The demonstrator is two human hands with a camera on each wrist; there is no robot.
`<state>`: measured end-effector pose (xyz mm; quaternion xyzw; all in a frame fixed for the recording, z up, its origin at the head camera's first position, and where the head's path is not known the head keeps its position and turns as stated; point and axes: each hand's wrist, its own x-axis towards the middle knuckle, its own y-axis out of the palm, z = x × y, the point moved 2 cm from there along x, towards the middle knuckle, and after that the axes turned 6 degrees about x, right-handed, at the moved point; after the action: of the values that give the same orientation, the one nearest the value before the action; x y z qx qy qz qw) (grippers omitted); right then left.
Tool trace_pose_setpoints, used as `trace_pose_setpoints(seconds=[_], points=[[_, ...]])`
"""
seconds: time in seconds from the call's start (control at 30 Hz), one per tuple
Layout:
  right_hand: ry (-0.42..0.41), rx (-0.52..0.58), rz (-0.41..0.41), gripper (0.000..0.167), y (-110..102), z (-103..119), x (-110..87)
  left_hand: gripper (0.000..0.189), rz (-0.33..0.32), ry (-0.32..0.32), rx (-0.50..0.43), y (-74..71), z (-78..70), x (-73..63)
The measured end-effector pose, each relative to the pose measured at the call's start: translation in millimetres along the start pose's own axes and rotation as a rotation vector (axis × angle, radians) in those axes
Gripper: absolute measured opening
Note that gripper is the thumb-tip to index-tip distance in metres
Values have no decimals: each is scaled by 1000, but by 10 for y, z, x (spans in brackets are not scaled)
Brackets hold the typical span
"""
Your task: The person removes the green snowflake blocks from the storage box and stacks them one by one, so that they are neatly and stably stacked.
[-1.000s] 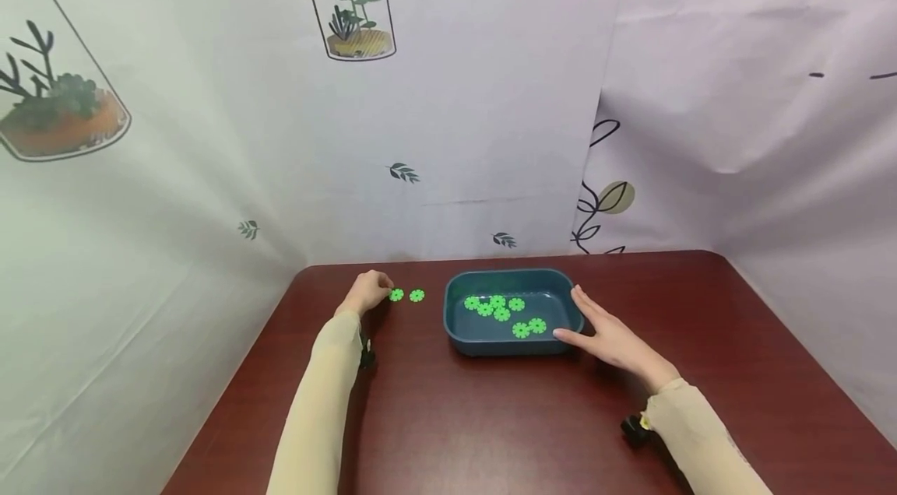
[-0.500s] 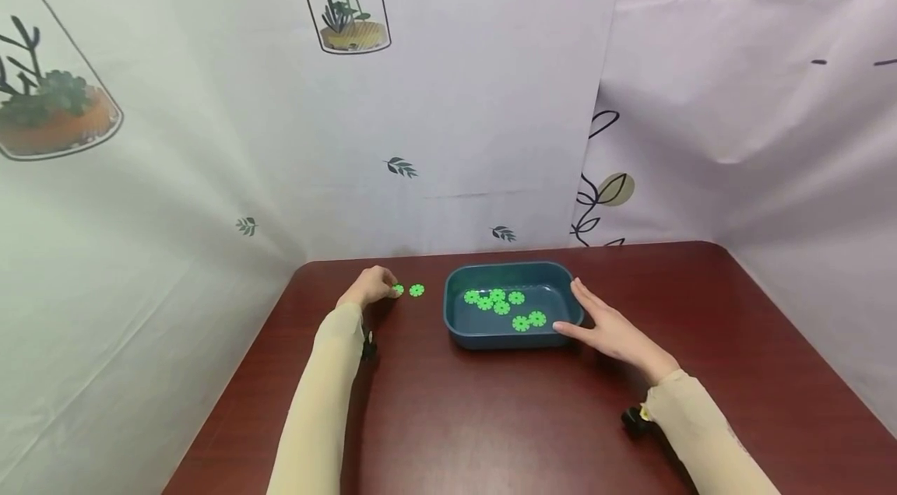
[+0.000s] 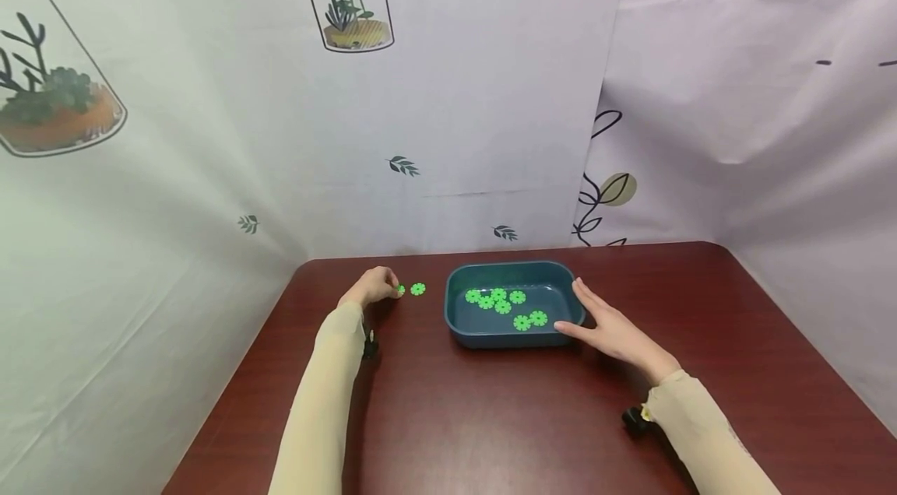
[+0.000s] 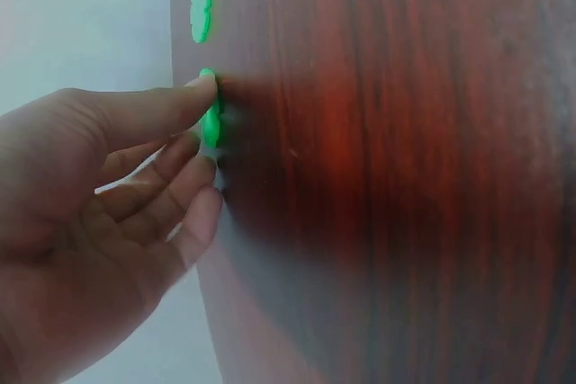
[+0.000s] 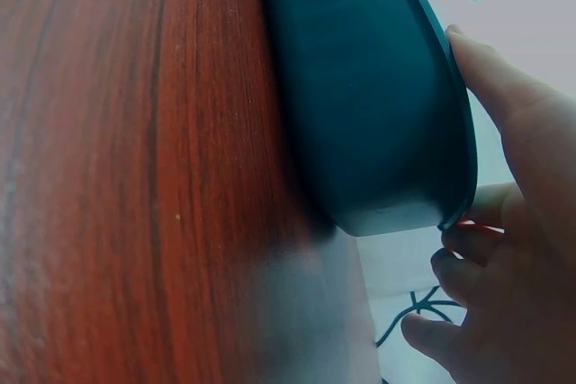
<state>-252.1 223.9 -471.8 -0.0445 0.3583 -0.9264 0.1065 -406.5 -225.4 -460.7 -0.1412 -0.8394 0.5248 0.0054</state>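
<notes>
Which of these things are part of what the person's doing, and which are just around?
Part of the job, it seems:
Tray, touched by the right hand
Green discs, seven in the tray, two outside
Left hand, pinching one disc

Just around:
Table
Plant-printed backdrop
Black wrist gear

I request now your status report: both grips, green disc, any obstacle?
Left grip pinching green disc. Right grip touching blue tray. Second disc flat between left grip and tray; no obstacle seen.

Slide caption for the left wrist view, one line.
Left hand pinches a round green plastic-looking disc at a red-brown wood-grain table, a second disc nearby.
</notes>
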Motion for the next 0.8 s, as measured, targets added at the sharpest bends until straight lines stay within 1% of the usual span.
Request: trace_pose_setpoints(seconds=[0.1, 0.2, 0.3, 0.43, 0.5, 0.67, 0.73, 0.8], points=[[-3, 1, -1, 105, 0, 3, -4, 22, -7, -3, -23, 23, 16, 1], [-6, 2, -1, 105, 3, 10, -11, 26, 2, -23, -32, 32, 20, -15], [-7, 1, -1, 105, 5, 21, -14, 25, 27, -34, -15, 21, 2, -37], [-6, 0, -3, 105, -3, 30, -11, 22, 51, -25, 9, 0, -33, -46], [-3, 2, -2, 105, -9, 32, -9, 20, 35, -16, 12, -2, -38, -33], [-1, 2, 3, 105, -10, 33, -2, 21, -46, 7, -20, 8, 16, -4], [0, 0, 2, 105, -7, 26, -5, 21, -64, 28, -34, -1, 42, -12], [0, 1, 2, 105, -6, 23, -10, 17, -76, 48, -47, -22, 53, -25]])
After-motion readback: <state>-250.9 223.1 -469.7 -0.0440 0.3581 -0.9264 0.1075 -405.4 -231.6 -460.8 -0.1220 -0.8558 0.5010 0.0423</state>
